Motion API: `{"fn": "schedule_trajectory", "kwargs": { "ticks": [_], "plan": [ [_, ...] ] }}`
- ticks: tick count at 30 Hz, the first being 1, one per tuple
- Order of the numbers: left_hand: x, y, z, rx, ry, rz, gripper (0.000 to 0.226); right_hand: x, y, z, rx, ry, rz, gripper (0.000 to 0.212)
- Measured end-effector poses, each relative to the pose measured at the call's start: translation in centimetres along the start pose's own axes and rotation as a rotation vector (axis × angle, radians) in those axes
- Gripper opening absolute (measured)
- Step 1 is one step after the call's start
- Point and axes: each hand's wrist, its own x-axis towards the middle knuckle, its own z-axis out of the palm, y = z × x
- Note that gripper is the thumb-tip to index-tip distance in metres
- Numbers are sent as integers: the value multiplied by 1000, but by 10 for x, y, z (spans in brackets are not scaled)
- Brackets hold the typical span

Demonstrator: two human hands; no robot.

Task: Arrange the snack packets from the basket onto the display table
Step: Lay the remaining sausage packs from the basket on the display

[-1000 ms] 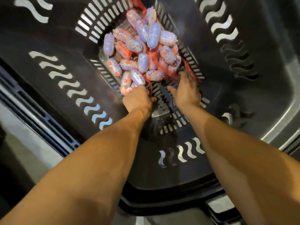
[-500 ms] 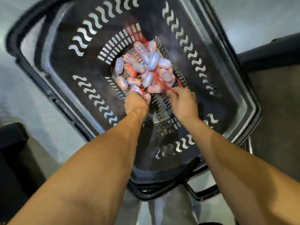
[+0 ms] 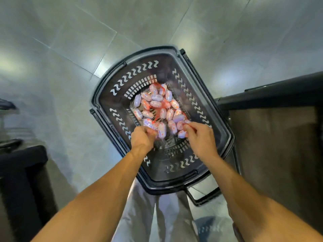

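Observation:
A black plastic basket [image 3: 111, 95] with wavy slots stands on the tiled floor below me. Inside it lie several small white, purple and red snack packets [image 3: 156, 103], held together in red netting [image 3: 158, 111]. My left hand [image 3: 142, 137] is curled at the near left end of the pile and grips packets with the netting. My right hand [image 3: 199, 137] is at the near right end, its fingers pinching the netting and packets there. Some packets hang between the two hands above the basket floor.
A dark table [image 3: 279, 130] stands to the right of the basket, close to its rim. A black object [image 3: 21, 172] is at the lower left. Grey tiled floor [image 3: 122, 23] surrounds the basket. My legs in light trousers [image 3: 153, 215] are below the basket.
The view has pulled far back from the basket, so the whole basket and floor show. Both hands closed on the near ends of the netted packets and lifted them slightly.

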Motion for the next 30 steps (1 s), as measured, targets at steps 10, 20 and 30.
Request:
{"fn": "schedule_trajectory", "kwargs": {
  "ticks": [10, 20, 30],
  "plan": [
    [-122, 40, -117, -25, 1, 210, 18, -102, -94, -115, 103, 36, -62, 23],
    [-306, 147, -240, -167, -54, 560, 5, -204, -244, -259, 239, 207, -284, 26],
    [-421, 245, -307, -231, -235, 984, 15, -308, -339, -363, 486, 556, -450, 25]
  ]
}}
